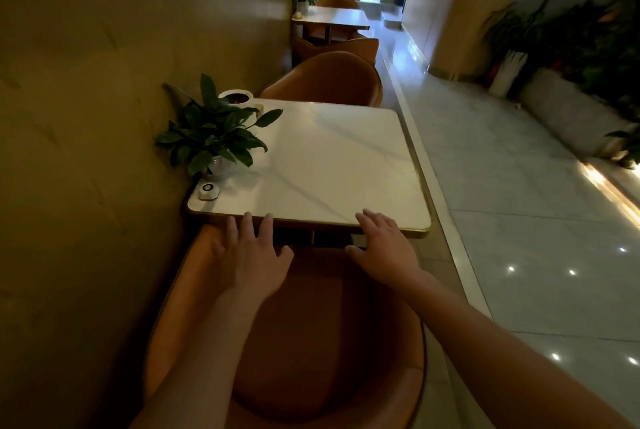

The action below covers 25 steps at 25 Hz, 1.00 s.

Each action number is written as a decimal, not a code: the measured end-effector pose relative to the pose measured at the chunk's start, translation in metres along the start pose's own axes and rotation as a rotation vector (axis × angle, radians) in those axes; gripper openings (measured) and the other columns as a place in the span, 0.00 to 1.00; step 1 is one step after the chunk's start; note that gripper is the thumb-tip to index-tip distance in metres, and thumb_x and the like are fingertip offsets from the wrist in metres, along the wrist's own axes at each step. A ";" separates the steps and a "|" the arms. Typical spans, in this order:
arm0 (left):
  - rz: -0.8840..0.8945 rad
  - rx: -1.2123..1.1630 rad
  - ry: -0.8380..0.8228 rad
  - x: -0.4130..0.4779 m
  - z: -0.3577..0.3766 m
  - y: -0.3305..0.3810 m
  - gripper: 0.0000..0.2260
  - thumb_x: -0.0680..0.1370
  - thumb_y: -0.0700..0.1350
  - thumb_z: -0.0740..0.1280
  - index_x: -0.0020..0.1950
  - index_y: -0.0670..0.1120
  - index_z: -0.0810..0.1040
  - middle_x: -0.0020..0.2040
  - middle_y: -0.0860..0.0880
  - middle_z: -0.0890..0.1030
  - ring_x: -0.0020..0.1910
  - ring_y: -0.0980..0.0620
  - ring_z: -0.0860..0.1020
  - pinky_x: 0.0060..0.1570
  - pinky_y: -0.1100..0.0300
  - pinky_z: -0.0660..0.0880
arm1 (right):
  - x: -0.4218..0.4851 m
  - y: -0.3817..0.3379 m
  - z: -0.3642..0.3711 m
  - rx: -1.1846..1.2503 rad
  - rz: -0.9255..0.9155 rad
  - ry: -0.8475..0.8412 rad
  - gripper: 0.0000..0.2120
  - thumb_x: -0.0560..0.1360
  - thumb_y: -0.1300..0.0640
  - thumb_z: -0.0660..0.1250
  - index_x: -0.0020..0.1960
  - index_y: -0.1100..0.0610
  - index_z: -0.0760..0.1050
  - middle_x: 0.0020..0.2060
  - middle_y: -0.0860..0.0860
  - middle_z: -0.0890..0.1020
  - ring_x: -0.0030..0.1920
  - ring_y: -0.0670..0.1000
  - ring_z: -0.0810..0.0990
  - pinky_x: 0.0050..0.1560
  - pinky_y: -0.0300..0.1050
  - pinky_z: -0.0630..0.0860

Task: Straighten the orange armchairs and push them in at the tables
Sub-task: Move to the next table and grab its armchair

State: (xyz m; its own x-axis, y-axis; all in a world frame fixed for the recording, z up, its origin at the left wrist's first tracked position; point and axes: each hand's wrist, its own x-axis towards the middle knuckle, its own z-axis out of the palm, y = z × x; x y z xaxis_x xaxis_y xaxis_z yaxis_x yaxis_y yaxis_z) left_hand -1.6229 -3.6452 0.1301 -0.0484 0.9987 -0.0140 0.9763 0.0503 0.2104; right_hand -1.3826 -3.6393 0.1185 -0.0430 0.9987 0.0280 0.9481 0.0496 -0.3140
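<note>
An orange armchair stands right below me, its front tucked under the near edge of a white marble table. My left hand and my right hand reach forward over the seat with fingers spread and straight, fingertips at the table's gold-trimmed near edge. Neither hand holds anything. A second orange armchair faces me at the table's far side. Beyond it, a third orange armchair sits at a farther table.
A potted plant, a white call button and a white cup stand on the table's wall side. The wall runs along the left. To the right is a tiled aisle with planters along its far side.
</note>
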 end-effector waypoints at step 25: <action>-0.063 0.004 0.343 0.041 -0.049 0.368 0.32 0.79 0.65 0.56 0.80 0.57 0.52 0.81 0.46 0.55 0.80 0.43 0.50 0.75 0.36 0.54 | 0.083 0.281 -0.281 0.036 -0.393 0.244 0.34 0.78 0.36 0.61 0.79 0.48 0.58 0.75 0.48 0.68 0.75 0.53 0.64 0.69 0.52 0.69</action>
State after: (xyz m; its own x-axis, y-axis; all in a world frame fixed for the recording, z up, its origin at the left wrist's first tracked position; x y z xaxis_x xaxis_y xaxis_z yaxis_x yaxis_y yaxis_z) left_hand -1.2764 -3.5851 0.2553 -0.1756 0.9368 0.3025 0.9700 0.1123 0.2155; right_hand -1.0316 -3.5464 0.2994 -0.3175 0.8721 0.3722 0.8631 0.4284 -0.2674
